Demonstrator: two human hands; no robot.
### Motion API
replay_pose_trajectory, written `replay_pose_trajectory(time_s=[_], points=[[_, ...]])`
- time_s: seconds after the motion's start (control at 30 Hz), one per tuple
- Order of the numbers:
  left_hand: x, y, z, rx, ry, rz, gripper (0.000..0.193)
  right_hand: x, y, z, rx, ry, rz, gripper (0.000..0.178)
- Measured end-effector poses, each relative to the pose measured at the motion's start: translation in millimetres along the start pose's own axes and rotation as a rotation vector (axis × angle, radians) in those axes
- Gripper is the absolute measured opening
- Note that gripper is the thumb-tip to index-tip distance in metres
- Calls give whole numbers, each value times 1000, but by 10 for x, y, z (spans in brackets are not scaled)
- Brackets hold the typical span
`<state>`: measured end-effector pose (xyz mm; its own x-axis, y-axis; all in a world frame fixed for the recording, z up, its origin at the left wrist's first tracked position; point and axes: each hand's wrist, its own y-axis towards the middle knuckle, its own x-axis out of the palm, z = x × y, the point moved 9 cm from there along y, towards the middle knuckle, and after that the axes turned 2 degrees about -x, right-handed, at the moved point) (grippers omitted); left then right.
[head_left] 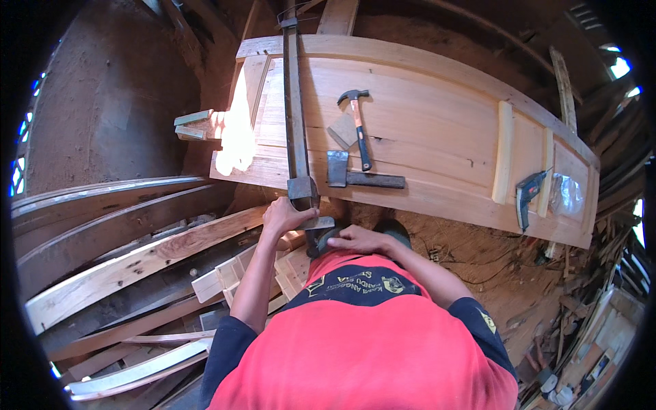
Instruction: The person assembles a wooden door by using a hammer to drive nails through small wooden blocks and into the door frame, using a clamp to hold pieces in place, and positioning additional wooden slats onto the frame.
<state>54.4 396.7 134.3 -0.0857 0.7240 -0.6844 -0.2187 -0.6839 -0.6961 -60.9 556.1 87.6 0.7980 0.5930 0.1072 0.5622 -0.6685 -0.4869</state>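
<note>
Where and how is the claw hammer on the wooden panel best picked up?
Probably grip the claw hammer by its dark handle grip, right hand coming from above and the right. It lies flat, head away from the person, so the handle points toward them; the hatchet lies crosswise just off the handle's end, and a flat square piece sits at its left.

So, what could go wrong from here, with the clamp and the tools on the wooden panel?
The left hand is at the near end of the long metal clamp, so it might get pinched there. The drill lies by the near edge of the wooden panel and could fall if knocked. The hatchet, also near that edge, might slide off if bumped.
</note>
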Motion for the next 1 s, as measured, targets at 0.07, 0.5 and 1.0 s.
replay_pose_trajectory(time_s=[0.07, 0.5, 1.0], points=[[69, 0, 270, -1, -20, 33, 79, 93, -79, 68, -100, 47, 29, 74], [142, 998, 966, 143, -522, -122, 71, -604, -779, 1004, 98, 284, 748, 77], [-850, 3660, 1635, 187, -1670, -436, 56, -348, -736, 311, 313, -9, 1026, 48]])
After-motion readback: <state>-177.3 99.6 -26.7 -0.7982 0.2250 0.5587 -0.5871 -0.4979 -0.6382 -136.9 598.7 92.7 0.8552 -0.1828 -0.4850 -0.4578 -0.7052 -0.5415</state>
